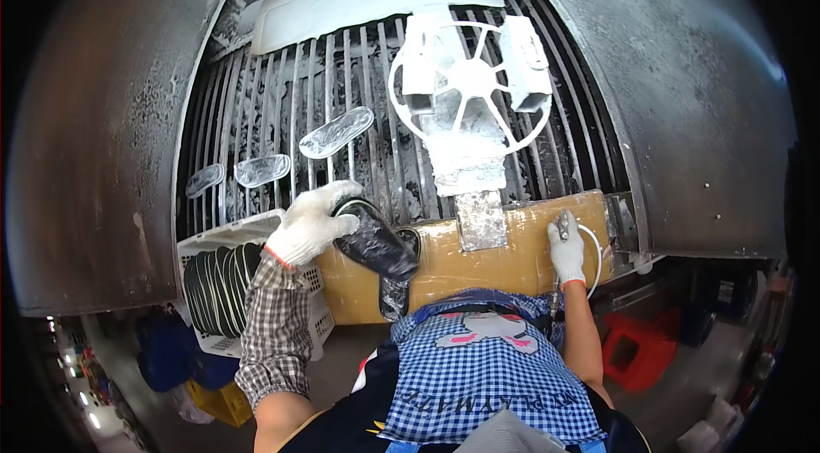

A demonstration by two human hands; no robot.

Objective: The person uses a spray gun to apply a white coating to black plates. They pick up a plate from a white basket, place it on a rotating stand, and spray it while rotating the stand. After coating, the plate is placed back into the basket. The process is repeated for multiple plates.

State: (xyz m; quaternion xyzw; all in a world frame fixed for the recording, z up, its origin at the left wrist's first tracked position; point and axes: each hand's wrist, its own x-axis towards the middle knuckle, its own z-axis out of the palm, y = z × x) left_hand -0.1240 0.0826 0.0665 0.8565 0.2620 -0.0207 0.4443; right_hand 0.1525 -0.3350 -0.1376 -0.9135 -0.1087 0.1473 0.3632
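Observation:
My left hand (312,221), in a white knit glove, grips a black shoe sole (374,239) by its upper left end, its fingers closed on the edge. The sole is tilted over the brown board (504,269). Partly under it lies a second black sole (395,292). At the right end of the board, my gloved right hand (566,258) is wrapped round a metal spray gun (564,227), most of which the fingers hide. A white hose (596,261) loops beside that hand. Near my left forearm, a white plastic basket (320,316) holds a row of several black soles (224,291).
Ahead, on slatted bars (329,94), lie clear sole-shaped pieces (337,133). A white spoked wheel (474,77) carries two white box-like blocks (525,69). Whitened metal walls (675,111) flank the bars. A red stool (636,350) stands below right, and a yellow crate (224,402) below left.

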